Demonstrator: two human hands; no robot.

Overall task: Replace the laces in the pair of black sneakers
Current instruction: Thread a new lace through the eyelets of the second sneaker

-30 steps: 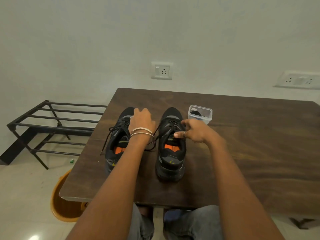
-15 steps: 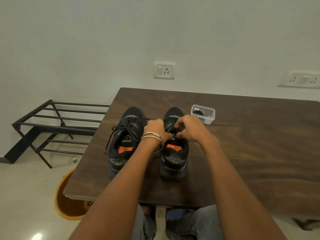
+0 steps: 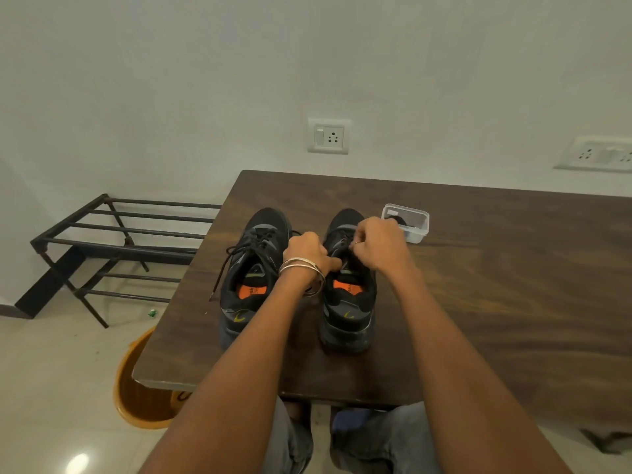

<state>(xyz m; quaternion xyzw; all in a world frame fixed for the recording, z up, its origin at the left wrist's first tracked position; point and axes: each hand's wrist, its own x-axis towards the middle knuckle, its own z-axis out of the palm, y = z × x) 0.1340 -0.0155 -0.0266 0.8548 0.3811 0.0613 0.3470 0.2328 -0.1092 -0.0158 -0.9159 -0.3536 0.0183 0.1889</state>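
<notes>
A: Where in the job, and where are the sneakers?

B: Side by side on a dark wooden worktop [image 3: 478,285], toes pointing away. Both hands close together over the right sneaker [image 3: 349,292], at the laces above its tongue. Left hand [image 3: 309,251], bangles at the wrist, curled with fingertips pinching something dark there, probably lace. Right hand [image 3: 379,242] curled too, fingers bunched on the lace at the eyelets. Exact strand hidden under the knuckles.

A: Advice for this step?

B: Likely loosening or unpicking the old lace. Best worked from the top eyelets down, one crossing at a time, with one hand bracing the shoe so it stays put. Steady pulls, no yanking, to avoid snagging.

A: And the count?

B: Two black sneakers, each with an orange insole. Left sneaker [image 3: 253,268] untouched, lace [image 3: 225,268] loose and trailing off its left side. One small clear container [image 3: 407,222] just beyond the right hand, something dark inside, perhaps spare laces. One metal rack [image 3: 113,241], one orange bucket [image 3: 136,391] on the floor. Two wall sockets.
</notes>
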